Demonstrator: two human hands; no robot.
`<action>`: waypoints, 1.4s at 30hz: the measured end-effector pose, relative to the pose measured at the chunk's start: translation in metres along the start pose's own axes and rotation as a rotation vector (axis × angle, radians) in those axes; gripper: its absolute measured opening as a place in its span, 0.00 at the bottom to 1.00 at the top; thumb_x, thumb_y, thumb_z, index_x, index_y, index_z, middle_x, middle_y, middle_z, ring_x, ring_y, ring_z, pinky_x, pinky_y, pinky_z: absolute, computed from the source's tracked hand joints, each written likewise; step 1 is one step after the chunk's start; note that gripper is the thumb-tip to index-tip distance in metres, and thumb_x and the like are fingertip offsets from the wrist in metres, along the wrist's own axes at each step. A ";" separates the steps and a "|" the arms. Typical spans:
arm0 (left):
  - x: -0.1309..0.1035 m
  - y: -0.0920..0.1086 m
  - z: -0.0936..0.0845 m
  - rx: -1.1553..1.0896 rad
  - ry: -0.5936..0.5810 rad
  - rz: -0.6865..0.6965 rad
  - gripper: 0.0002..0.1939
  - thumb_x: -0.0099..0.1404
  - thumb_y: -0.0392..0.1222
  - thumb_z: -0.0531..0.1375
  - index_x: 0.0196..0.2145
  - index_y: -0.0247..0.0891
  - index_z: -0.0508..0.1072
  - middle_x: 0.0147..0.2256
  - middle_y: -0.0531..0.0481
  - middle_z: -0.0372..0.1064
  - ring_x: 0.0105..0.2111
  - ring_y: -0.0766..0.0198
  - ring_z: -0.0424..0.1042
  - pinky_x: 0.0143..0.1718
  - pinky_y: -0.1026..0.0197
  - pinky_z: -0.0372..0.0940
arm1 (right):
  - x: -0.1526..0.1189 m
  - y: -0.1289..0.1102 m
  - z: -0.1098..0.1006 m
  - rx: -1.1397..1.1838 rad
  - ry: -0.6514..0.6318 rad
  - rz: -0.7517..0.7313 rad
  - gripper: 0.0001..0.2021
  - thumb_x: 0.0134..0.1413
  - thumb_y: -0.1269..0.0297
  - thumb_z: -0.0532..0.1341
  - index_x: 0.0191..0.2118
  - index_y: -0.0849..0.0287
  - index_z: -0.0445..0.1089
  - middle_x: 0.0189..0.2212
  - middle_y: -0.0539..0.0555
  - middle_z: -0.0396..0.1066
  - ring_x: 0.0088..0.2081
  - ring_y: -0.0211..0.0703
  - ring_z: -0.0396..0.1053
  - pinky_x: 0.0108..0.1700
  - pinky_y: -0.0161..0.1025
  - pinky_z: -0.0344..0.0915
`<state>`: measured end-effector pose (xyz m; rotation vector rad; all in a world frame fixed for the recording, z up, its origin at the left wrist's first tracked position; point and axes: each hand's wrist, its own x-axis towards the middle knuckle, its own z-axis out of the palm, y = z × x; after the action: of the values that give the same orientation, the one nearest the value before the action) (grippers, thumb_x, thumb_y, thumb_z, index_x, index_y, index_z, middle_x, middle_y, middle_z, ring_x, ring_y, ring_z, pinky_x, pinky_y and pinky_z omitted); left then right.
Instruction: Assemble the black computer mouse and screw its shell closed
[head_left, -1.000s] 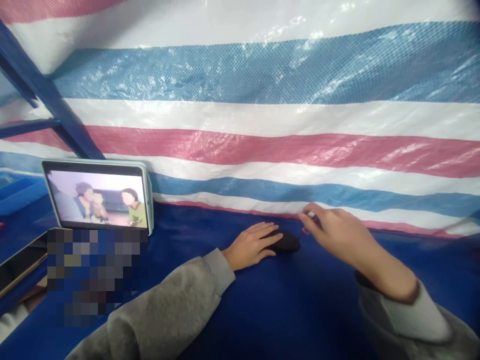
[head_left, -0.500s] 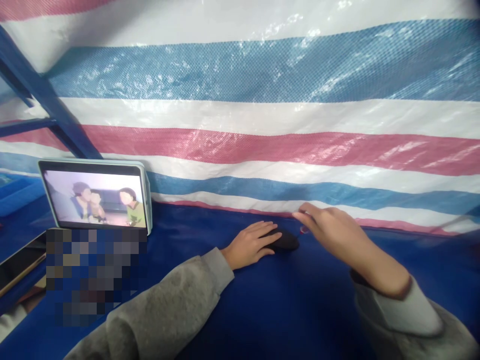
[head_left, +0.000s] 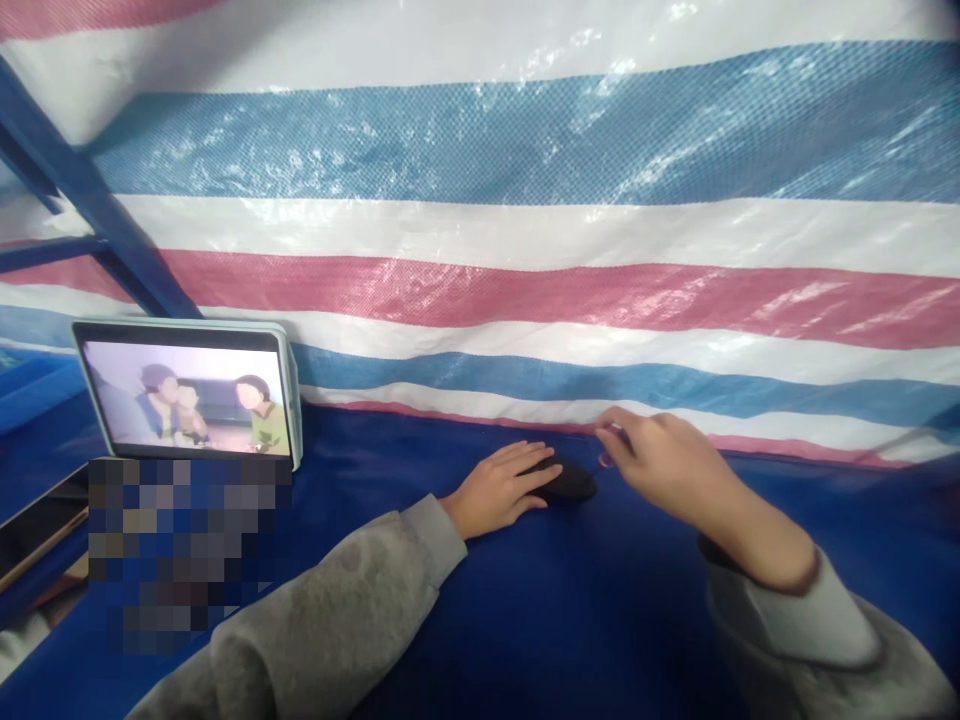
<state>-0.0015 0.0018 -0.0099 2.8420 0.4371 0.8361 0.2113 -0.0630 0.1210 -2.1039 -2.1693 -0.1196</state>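
A black rounded object (head_left: 571, 482), much like a computer mouse, lies on the dark blue surface (head_left: 525, 620). My left hand (head_left: 501, 488) rests against its left side, with the fingers over it and partly hiding it. To the right, my right hand (head_left: 652, 455) is bent at the wrist, thumb and forefinger curled toward each other. Just by those fingertips is a small reddish, shiny thing (head_left: 604, 460), too small to name. Whether the fingers grip it or anything else is hard to tell.
A tablet (head_left: 187, 395) showing a cartoon stands at the left. A phone (head_left: 41, 525) lies near the left edge, beside a pixelated patch. Behind are a blue tray (head_left: 37, 390), a blue frame (head_left: 112, 220) and a striped plastic sheet (head_left: 525, 230).
The thumb of my right hand has shifted slightly, with the fingertips now closer together. My left hand stays on the black object.
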 end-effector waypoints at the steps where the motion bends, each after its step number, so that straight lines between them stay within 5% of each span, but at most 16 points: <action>1: 0.000 0.000 0.000 0.005 0.001 0.003 0.23 0.71 0.49 0.55 0.61 0.39 0.63 0.62 0.44 0.59 0.64 0.58 0.56 0.65 0.51 0.53 | 0.000 0.001 0.001 0.004 0.005 0.007 0.14 0.63 0.60 0.49 0.39 0.56 0.71 0.25 0.53 0.75 0.28 0.46 0.72 0.32 0.38 0.56; 8: 0.001 0.002 -0.002 0.013 -0.002 0.006 0.23 0.72 0.48 0.55 0.61 0.38 0.63 0.62 0.44 0.59 0.64 0.58 0.56 0.66 0.51 0.53 | 0.001 0.005 0.003 -0.037 -0.009 0.025 0.17 0.64 0.53 0.49 0.39 0.55 0.71 0.25 0.54 0.74 0.30 0.48 0.72 0.31 0.39 0.55; 13: 0.001 0.001 -0.002 0.007 -0.015 -0.002 0.23 0.71 0.48 0.55 0.61 0.40 0.62 0.62 0.44 0.59 0.64 0.58 0.56 0.65 0.50 0.53 | 0.000 0.003 0.003 -0.074 0.036 0.000 0.11 0.61 0.62 0.50 0.39 0.57 0.69 0.37 0.56 0.74 0.32 0.46 0.71 0.32 0.39 0.55; 18: 0.000 0.001 -0.002 -0.010 -0.009 -0.013 0.23 0.72 0.49 0.55 0.61 0.40 0.62 0.62 0.44 0.59 0.64 0.57 0.57 0.65 0.50 0.54 | 0.000 0.001 0.003 -0.002 0.024 -0.119 0.11 0.63 0.62 0.50 0.39 0.57 0.69 0.33 0.55 0.75 0.33 0.45 0.71 0.33 0.38 0.57; 31: 0.001 0.002 -0.002 -0.009 -0.017 -0.012 0.23 0.72 0.49 0.54 0.61 0.41 0.62 0.62 0.44 0.59 0.64 0.57 0.56 0.65 0.49 0.54 | -0.003 -0.006 0.001 -0.125 0.000 -0.029 0.17 0.63 0.54 0.51 0.44 0.57 0.71 0.29 0.57 0.76 0.32 0.49 0.74 0.30 0.38 0.56; 38: 0.001 0.001 -0.003 -0.030 -0.007 -0.041 0.24 0.71 0.50 0.55 0.61 0.40 0.63 0.61 0.43 0.61 0.62 0.57 0.58 0.64 0.49 0.56 | -0.004 -0.006 -0.008 -0.095 0.034 0.026 0.12 0.58 0.66 0.51 0.38 0.58 0.72 0.32 0.57 0.76 0.33 0.47 0.72 0.31 0.39 0.55; 42: 0.001 0.002 -0.004 -0.041 -0.011 -0.051 0.23 0.71 0.50 0.55 0.60 0.40 0.64 0.61 0.44 0.61 0.62 0.57 0.59 0.64 0.50 0.56 | -0.003 -0.002 -0.004 -0.037 0.063 -0.007 0.12 0.61 0.63 0.50 0.41 0.56 0.70 0.28 0.54 0.75 0.30 0.46 0.72 0.30 0.38 0.55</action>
<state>-0.0024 0.0007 -0.0053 2.7845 0.4828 0.8105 0.2094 -0.0666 0.1247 -2.0818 -2.1549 -0.2250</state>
